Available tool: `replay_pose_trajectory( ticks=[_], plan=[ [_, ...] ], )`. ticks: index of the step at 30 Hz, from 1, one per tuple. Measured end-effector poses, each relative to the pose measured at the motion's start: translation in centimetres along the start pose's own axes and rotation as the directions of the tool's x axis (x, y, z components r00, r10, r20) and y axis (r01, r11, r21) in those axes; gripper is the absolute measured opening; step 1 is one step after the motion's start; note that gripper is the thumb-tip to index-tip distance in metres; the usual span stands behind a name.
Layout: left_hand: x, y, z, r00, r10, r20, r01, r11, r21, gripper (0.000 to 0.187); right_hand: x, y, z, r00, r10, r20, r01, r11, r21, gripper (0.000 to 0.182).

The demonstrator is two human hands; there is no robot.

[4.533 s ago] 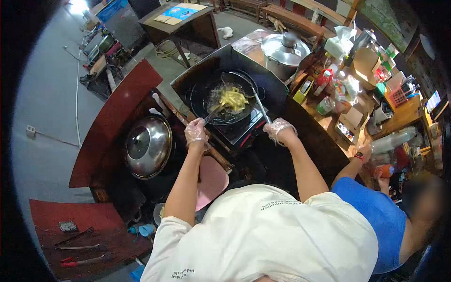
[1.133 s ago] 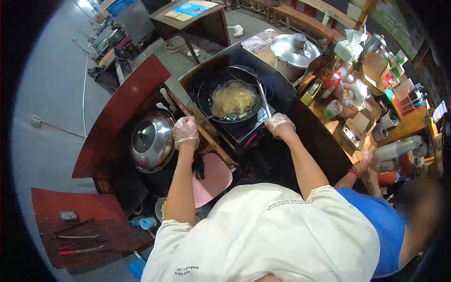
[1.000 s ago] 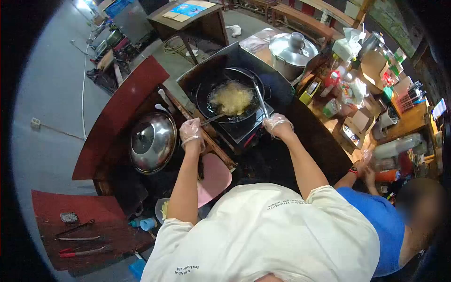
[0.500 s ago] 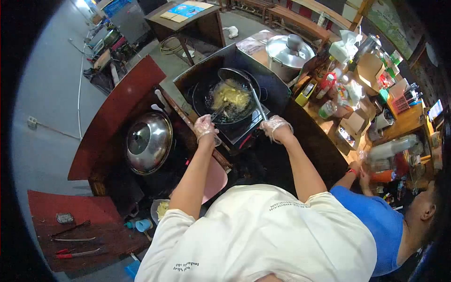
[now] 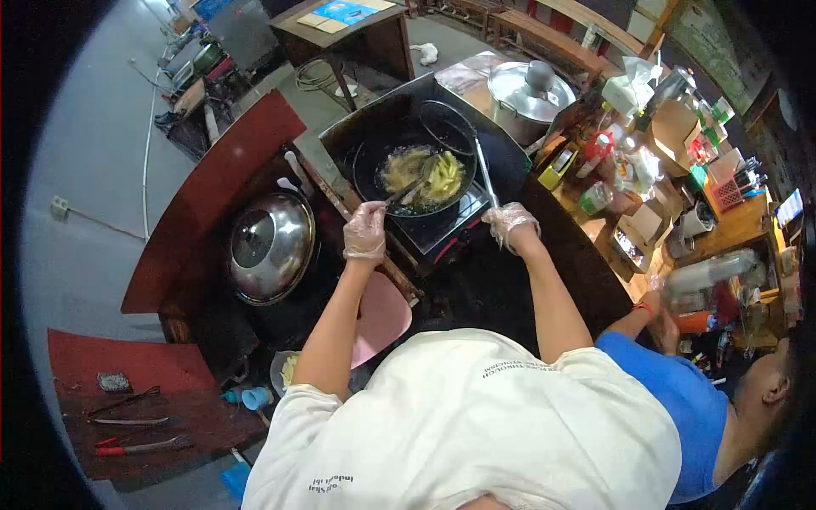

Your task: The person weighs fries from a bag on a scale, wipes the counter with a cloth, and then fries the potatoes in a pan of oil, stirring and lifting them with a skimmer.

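Both my hands wear clear plastic gloves. My left hand [image 5: 365, 231] grips a dark cooking utensil [image 5: 410, 189], its far end in the wok [image 5: 361, 174] among yellow fries [image 5: 444, 177]; its exact kind I cannot tell. My right hand [image 5: 512, 225] is closed round the long metal handle of a round strainer [image 5: 448, 127]. The strainer's bowl is raised and tilted at the wok's far right rim. Oil bubbles around the fries in the wok, which sits on a stove [image 5: 450, 242] behind dark metal shields.
A large lidded pot [image 5: 531, 95] stands beyond the wok. At left is a domed lid [image 5: 270, 242] over a pan. Bottles, boxes and a basket crowd the wooden counter [image 5: 599, 229] at right. A person in blue [image 5: 663, 399] works there close by.
The fries have shifted to the right side of the wok and bunched together. The strainer has moved right, away from the fries. My left hand's utensil now reaches further into the wok.
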State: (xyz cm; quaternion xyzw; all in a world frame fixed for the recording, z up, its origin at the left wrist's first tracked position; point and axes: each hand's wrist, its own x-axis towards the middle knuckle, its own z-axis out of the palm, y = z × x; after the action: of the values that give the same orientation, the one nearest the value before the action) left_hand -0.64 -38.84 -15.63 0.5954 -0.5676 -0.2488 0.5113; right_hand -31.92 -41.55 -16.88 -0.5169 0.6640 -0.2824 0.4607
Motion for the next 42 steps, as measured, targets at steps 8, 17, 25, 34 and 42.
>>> replay_pose_trajectory(
  ticks=[8,17,25,34,42],
  plan=[
    [-1.3,1.4,0.7,0.947,0.307,-0.091,-0.266,0.913,0.309,0.011,-0.1,0.1,-0.3,0.999,-0.034,0.032,0.033,0.999,0.040,0.022],
    [-3.0,0.2,0.2,0.970,0.227,-0.093,-0.177,0.910,0.375,0.012,-0.8,-0.7,0.0,0.996,0.074,0.048,-0.078,0.994,0.076,0.022],
    [0.3,-0.4,-2.8,0.942,0.266,-0.205,-0.130,0.851,0.508,0.015,-0.8,-0.4,0.3,0.999,0.049,0.016,-0.048,0.998,-0.028,0.023],
    [2.9,-2.6,0.3,0.945,-0.034,-0.325,0.147,0.933,0.328,0.018,-0.1,0.2,0.7,0.998,0.031,0.063,-0.017,0.978,-0.209,0.042],
    [2.8,-2.3,0.9,0.965,0.074,-0.253,-0.026,0.981,0.190,0.014,1.8,-0.1,1.4,0.994,0.113,-0.005,-0.108,0.938,-0.329,0.049]
  ],
)
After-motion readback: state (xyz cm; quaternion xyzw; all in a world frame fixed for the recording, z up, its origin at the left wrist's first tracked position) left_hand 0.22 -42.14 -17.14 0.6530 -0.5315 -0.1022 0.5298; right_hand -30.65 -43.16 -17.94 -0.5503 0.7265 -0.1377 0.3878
